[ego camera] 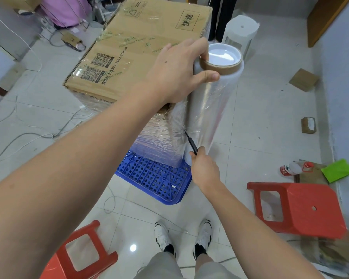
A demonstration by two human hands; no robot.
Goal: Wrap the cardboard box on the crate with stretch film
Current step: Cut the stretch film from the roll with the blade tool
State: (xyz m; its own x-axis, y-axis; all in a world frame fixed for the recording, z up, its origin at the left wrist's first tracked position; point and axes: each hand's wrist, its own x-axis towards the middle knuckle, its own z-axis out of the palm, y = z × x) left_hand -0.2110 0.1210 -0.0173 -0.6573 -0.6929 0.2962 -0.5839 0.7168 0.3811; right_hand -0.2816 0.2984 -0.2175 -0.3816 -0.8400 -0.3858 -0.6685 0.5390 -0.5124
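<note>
Cardboard box (129,51) standing on the blue crate (155,178), with the crate as landmark for all positions. The box sides above the crate already carry many bands of stretch film (155,137); the box top shows tape and print, and no film can be made out across it. Just beside the crate's right corner the film roll (212,109) stands upright, a sheet of film running from it to the wrapped side. The left hand (177,75), above the crate, grips the roll's top end, fingers curled behind the brown core and thumb pressed on the front. The right hand (205,170), at the crate's right corner, pinches a thin black blade (189,142) whose tip touches the film between roll and box. Judgement: the wrapping of the sides appears complete and the step in hand is severing the film from the roll; left to do are finishing the cut and smoothing the loose tail onto the box. Red stools (296,208) stand nearer the person than the crate.
</note>
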